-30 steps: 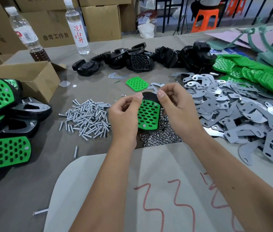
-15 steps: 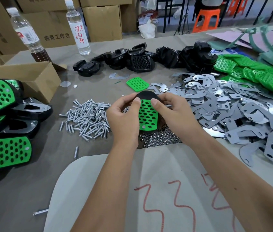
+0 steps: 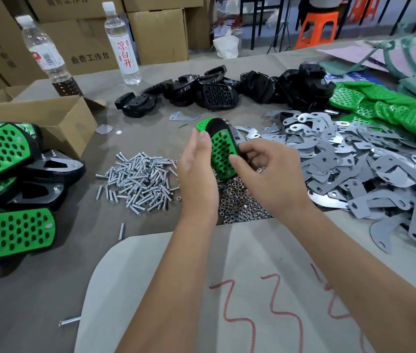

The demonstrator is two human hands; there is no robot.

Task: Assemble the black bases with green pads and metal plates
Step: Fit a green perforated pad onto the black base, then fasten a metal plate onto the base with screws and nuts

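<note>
Nearest the camera lies a pale grey cardboard sheet with red scribbled marks [image 3: 265, 289], both bare forearms stretched out over it. One loose silver screw [image 3: 69, 321] sits just off the sheet's near left corner, on the brown-covered worktable [image 3: 36, 301].

Up at mid-table, the hands meet. The right hand [image 3: 265, 174] has its fingers and thumb curled round a black plastic base fitted with a green perforated pad [image 3: 222, 151], holding it tipped up on edge with the pad side turned left. The left hand [image 3: 196, 171] stands edge-on beside it, fingers straight and together, flat against the pad's left side; it grips nothing.

Directly under the hands, a heap of small shiny hex nuts [image 3: 242, 207] spreads across the table. Just left of it, a pile of silver machine screws [image 3: 140, 179]. Far left, a stack of finished black bases with green holed pads [image 3: 10, 225] sits beside an open brown cardboard box [image 3: 56, 118].

To the right, a wide sprawl of grey flat metal plates [image 3: 367, 174] covers the table, pieces overlapping every which way.

Farther back, a jumble of bare black plastic bases [image 3: 217, 90] runs across the middle, and a mound of loose bright green pads [image 3: 392, 108] lies to its right. Two clear plastic bottles stand at the back left: a red-labelled bottle with brown liquid [image 3: 46, 57] and a white-capped water bottle with red characters [image 3: 122, 47]. Behind them, stacked brown cartons [image 3: 158, 34], and an orange plastic stool [image 3: 319, 24] beyond the table.
</note>
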